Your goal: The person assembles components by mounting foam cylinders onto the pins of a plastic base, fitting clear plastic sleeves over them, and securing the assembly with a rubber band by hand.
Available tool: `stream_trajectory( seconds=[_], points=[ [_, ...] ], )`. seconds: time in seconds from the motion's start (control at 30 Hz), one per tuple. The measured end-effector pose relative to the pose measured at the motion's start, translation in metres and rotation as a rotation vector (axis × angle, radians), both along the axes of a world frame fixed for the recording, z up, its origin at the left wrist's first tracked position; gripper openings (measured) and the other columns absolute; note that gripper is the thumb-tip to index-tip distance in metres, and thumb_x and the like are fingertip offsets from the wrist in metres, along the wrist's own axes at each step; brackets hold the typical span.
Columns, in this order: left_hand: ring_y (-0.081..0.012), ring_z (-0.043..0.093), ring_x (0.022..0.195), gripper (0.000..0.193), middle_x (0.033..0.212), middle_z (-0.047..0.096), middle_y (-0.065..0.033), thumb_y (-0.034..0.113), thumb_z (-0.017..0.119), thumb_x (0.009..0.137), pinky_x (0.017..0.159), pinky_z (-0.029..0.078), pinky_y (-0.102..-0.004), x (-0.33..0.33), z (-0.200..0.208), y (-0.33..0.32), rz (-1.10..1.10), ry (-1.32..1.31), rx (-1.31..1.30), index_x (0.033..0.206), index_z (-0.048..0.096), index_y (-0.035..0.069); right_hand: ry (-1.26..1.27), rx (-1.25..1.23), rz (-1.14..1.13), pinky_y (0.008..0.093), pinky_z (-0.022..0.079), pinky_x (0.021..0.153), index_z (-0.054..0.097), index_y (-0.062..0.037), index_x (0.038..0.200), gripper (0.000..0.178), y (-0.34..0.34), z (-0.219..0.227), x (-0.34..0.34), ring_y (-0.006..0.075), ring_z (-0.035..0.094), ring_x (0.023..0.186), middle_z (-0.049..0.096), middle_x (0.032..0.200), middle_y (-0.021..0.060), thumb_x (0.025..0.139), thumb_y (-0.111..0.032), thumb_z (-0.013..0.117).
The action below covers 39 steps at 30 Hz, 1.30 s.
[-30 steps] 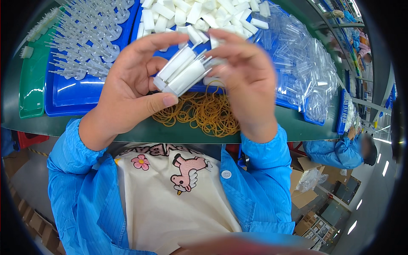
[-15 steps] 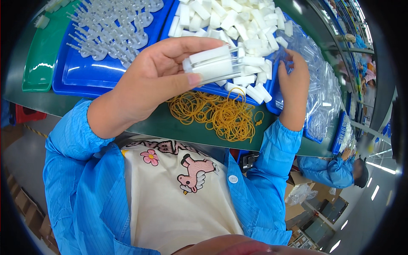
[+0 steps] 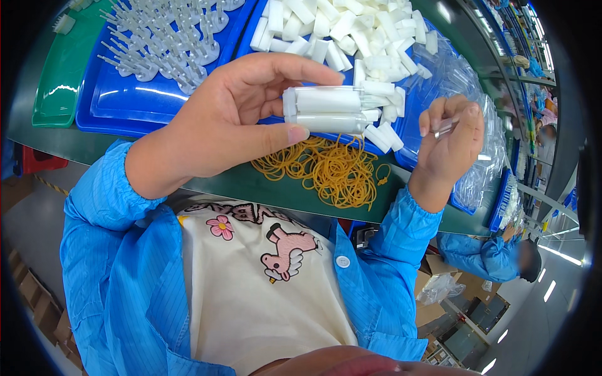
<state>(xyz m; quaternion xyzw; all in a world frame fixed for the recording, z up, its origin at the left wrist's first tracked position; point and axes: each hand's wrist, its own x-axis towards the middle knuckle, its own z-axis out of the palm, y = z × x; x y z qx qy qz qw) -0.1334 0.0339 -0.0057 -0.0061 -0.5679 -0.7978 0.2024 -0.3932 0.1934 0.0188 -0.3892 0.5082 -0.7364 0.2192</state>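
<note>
My left hand (image 3: 219,119) grips an assembly (image 3: 329,100) of white blocks among clear tubes, set in a pale round base. It lies nearly sideways above the tray's front edge, its free end toward the right. My right hand (image 3: 454,147) is raised to the right of it, fingers curled on a short clear tube (image 3: 444,129). Behind the assembly is a heap of white foam-like blocks (image 3: 345,25). To the right, beside my right hand, lies a pile of clear plastic tubes (image 3: 492,125). Tan rubber bands (image 3: 338,178) lie in a tangle below the assembly.
A blue tray (image 3: 135,103) at the left holds several white pronged bases (image 3: 166,37). Beyond it stands a green tray (image 3: 53,100) with a few white pieces. A person in blue (image 3: 486,254) sits farther along the green table, by another blue tray (image 3: 501,197).
My right hand has come up and back from the tube pile and now holds a clear tube. In my left hand the assembly has turned slightly and shifted to the right.
</note>
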Motion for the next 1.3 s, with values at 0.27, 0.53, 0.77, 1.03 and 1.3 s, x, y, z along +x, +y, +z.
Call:
stream_trajectory(
  seconds=[0.27, 0.53, 0.77, 1.03, 1.3],
  points=[
    [-0.0276, 0.049, 0.131, 0.066, 0.144, 0.046, -0.0212, -0.010, 0.055, 0.084, 0.110, 0.040, -0.0374, -0.002, 0.002, 0.006, 0.007, -0.082, 0.079, 0.145, 0.035, 0.003, 0.299, 0.056, 0.143, 0.0252, 0.047, 0.054, 0.057, 0.0024, 0.099, 0.012, 0.003, 0.002, 0.042, 0.0174, 0.059, 0.068, 0.061, 0.094, 0.0152, 0.097, -0.009, 0.053],
    [-0.0285, 0.048, 0.132, 0.067, 0.145, 0.045, -0.0208, -0.015, 0.050, 0.083, 0.105, 0.045, -0.0373, -0.002, 0.002, 0.007, -0.037, -0.107, -0.002, 0.146, 0.035, 0.006, 0.999, 0.080, 0.163, 0.0273, 0.046, 0.060, 0.074, -0.0072, 0.106, 0.041, -0.006, 0.014, 0.058, 0.0168, 0.057, 0.078, 0.061, 0.095, 0.0063, 0.068, 0.006, 0.075],
    [-0.0275, 0.050, 0.130, 0.067, 0.144, 0.046, -0.0194, -0.015, 0.051, 0.083, 0.103, 0.047, -0.0366, 0.000, 0.002, 0.007, -0.077, -0.139, -0.130, 0.145, 0.036, 0.005, 1.221, 0.033, 0.238, 0.0277, 0.048, 0.054, 0.074, -0.0085, 0.102, 0.038, -0.005, 0.006, 0.055, 0.0192, 0.063, 0.072, 0.064, 0.096, 0.0083, 0.065, -0.005, 0.072],
    [-0.0249, 0.050, 0.129, 0.067, 0.143, 0.047, -0.0184, -0.016, 0.050, 0.083, 0.102, 0.048, -0.0349, 0.001, 0.005, 0.009, -0.119, -0.219, -0.077, 0.145, 0.037, 0.005, 1.403, -0.045, 0.205, 0.0276, 0.043, 0.048, 0.074, -0.0104, 0.102, 0.042, -0.006, 0.014, 0.060, 0.0155, 0.056, 0.060, 0.065, 0.095, 0.0081, 0.060, -0.012, 0.072],
    [-0.0250, 0.050, 0.130, 0.064, 0.143, 0.048, -0.0172, -0.016, 0.051, 0.083, 0.103, 0.048, -0.0361, 0.000, 0.001, 0.010, -0.082, -0.194, -0.152, 0.143, 0.039, 0.005, 1.445, -0.014, 0.180, 0.0283, 0.043, 0.048, 0.073, -0.0060, 0.101, 0.041, -0.005, 0.005, 0.061, 0.0158, 0.059, 0.062, 0.067, 0.095, 0.0090, 0.060, -0.011, 0.070]
  ],
)
